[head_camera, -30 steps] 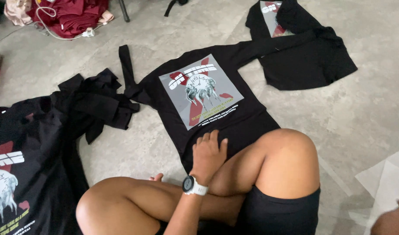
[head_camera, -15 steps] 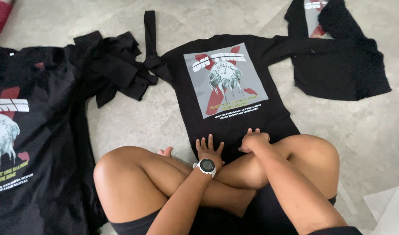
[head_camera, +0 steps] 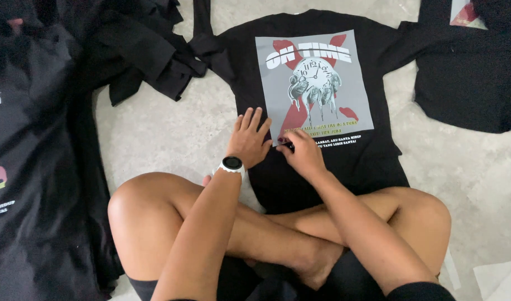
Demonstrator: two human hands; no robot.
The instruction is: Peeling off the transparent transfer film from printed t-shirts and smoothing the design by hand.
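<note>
The fingers (head_camera: 254,120) of the left hand (head_camera: 247,142) are spread slightly apart and laid flat on the black t-shirt (head_camera: 322,167), at the lower left corner of its grey printed panel (head_camera: 314,83). The fingertips of the right hand (head_camera: 301,153) are pinched together at the same corner, just beside the left hand; a small dark object seems to be nipped between them, but what it is cannot be made out. A white-strapped watch (head_camera: 232,164) is worn on the left wrist.

The t-shirt is spread print-up on the pale concrete floor (head_camera: 155,134), directly in front of the crossed bare legs (head_camera: 172,223). Its lower hem is hidden under the shins and forearms.

To the left, a crumpled heap of black garments (head_camera: 144,50) is touched by the shirt's sleeve. Further left, another black printed shirt (head_camera: 32,178) is laid out, cut off by the frame edge, with only scraps of its print visible. At the upper right, a folded black shirt (head_camera: 467,72) is partly out of view, a corner of its print showing. A white sheet (head_camera: 500,278) is clipped by the bottom right corner.
</note>
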